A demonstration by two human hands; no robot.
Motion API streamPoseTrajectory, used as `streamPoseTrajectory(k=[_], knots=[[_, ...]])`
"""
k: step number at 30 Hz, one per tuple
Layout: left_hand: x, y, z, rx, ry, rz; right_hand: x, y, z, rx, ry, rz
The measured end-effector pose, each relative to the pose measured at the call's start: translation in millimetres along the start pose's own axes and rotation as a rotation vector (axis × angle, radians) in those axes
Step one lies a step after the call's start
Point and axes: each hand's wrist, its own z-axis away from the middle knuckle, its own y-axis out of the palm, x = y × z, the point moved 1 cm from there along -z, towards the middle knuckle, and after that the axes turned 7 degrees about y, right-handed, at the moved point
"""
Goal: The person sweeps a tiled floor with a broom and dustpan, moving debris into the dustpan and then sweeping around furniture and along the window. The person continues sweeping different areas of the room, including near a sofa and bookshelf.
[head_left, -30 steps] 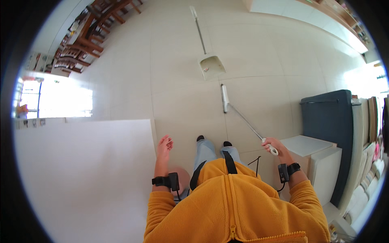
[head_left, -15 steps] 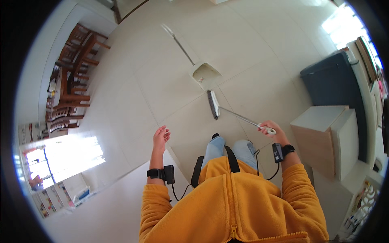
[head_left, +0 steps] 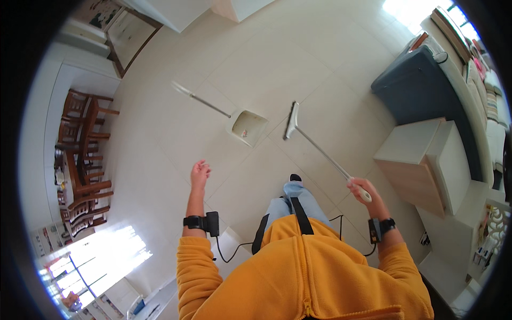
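Note:
My right hand is closed round the white grip of a broom with a thin grey pole. The broom's white head with dark bristles is out ahead of me, a short way right of the dustpan and apart from it. The pale dustpan lies on the floor with a little litter inside. Its long handle slants away to the far left. My left hand hangs in the air at the left, holding nothing, its fingers loosely bent and apart.
Pale floor tiles spread around the dustpan. To the right stand a light wood-and-white cabinet and a dark blue-grey sofa side. Wooden chairs and a table line the left wall. A doorway is at the far left.
The view has turned, so the dustpan now appears lower and farther left. My right hand has swung the broom head farther ahead, to the dustpan's right. My left hand remains empty.

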Motion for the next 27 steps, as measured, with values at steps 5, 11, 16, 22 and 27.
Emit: streamPoseTrajectory(k=[5,11,16,22,27], knots=[[-46.0,-4.1,-84.5,-0.065,0.261,-0.422,55.4,45.5,-122.7,-0.160,-0.118,0.499],[-118.1,11.6,-164.6,-0.001,0.581,-1.051,83.5,2.1,-188.2,-0.595,-0.183,1.114],[-163.7,45.0,-220.5,0.118,0.649,-1.465,45.0,-25.2,-148.7,-0.817,-0.065,0.701],[-183.0,47.6,-268.5,0.376,0.505,-1.938,-31.4,-1.8,-143.4,-0.773,0.057,0.254],[-168.1,33.2,-307.4,0.529,0.376,-2.100,-112.1,69.7,-126.6,-0.625,0.146,0.065]])
